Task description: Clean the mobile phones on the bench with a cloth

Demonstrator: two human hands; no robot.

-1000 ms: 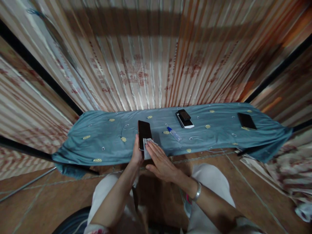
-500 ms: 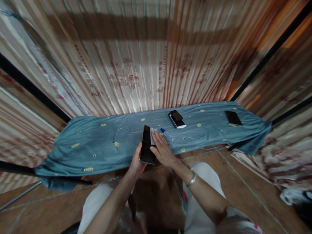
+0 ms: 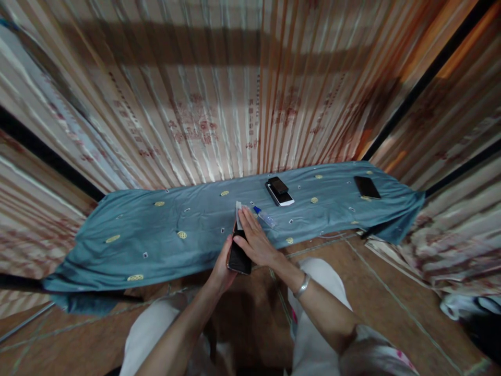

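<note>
Just below the frame's centre, a dark phone (image 3: 239,257) is gripped along its edge by the left hand (image 3: 221,270). The right hand (image 3: 256,241) is laid flat across the phone, fingers stretched out, and a pale wipe (image 3: 238,215) is pressed under the fingertips. Both are held at the near edge of the bench, which is draped in a teal cloth (image 3: 156,230). A small blue-capped bottle (image 3: 264,216) is seen just right of the fingers. Two stacked phones (image 3: 279,191) are set further back, another phone (image 3: 367,187) far right.
</note>
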